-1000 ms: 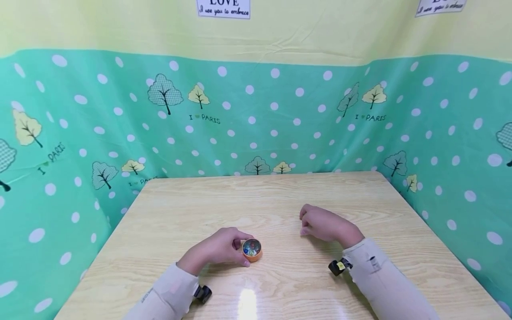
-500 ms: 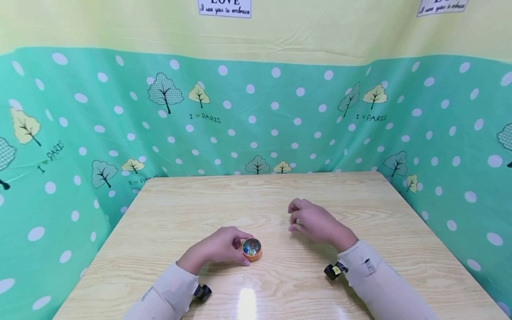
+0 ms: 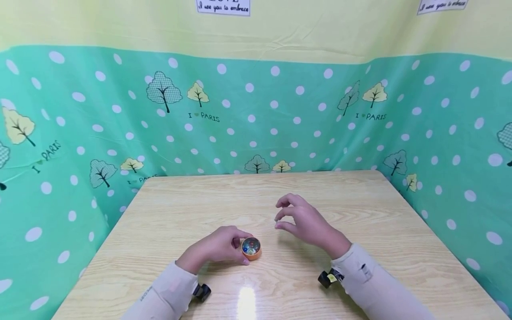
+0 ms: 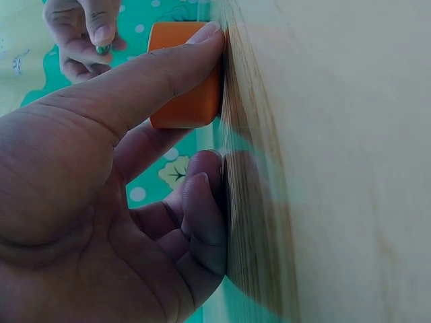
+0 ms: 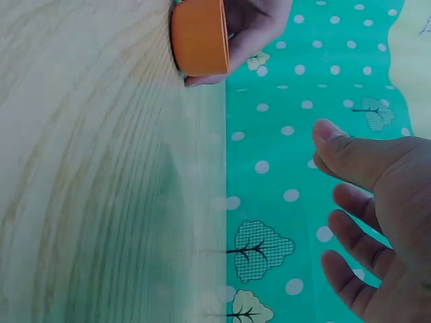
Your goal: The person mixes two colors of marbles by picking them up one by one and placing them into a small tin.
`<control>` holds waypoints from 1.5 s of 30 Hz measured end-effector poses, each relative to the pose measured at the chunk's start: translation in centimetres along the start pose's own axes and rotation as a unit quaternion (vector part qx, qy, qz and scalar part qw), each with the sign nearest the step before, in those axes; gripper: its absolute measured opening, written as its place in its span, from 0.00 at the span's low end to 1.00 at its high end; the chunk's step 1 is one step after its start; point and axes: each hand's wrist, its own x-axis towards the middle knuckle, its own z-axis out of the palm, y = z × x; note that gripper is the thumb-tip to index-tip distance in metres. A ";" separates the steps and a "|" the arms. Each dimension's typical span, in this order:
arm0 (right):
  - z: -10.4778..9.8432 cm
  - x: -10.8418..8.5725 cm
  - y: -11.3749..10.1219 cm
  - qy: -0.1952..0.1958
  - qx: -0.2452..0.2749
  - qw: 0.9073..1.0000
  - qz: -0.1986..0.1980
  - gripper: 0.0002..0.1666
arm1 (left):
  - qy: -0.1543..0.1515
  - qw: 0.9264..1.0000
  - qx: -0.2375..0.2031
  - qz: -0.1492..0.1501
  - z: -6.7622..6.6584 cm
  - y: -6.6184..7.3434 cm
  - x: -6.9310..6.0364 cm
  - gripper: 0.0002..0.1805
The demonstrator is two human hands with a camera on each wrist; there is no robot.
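A small round orange container [image 3: 254, 257] stands on the table, with several colourful marbles [image 3: 250, 246] inside it. My left hand [image 3: 222, 245] holds it from the left, thumb on the near side and a finger on the far side. In the left wrist view the thumb lies across the orange wall [image 4: 185, 111]. My right hand [image 3: 310, 222] hangs above the table, to the right of the container and apart from it. Between thumb and forefinger it pinches a small dark green marble [image 4: 103, 50], mostly covered by the fingertips. Its other fingers are loosely bent.
The wooden table [image 3: 192, 195] has a light grain and a bright reflection near the front. A green and yellow curtain [image 3: 224, 111] with dots and trees surrounds its back and sides. A small black camera [image 3: 202, 292] is strapped below each wrist.
My right hand has moved left and slightly away from me, toward the container, and its fingers have spread a little. My left hand and the container have stayed in place.
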 end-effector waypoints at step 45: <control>1.3 -0.1 -0.2 0.000 0.031 0.999 0.007 0.08 | -0.001 1.000 -0.005 0.001 0.0 0.2 -0.1 0.33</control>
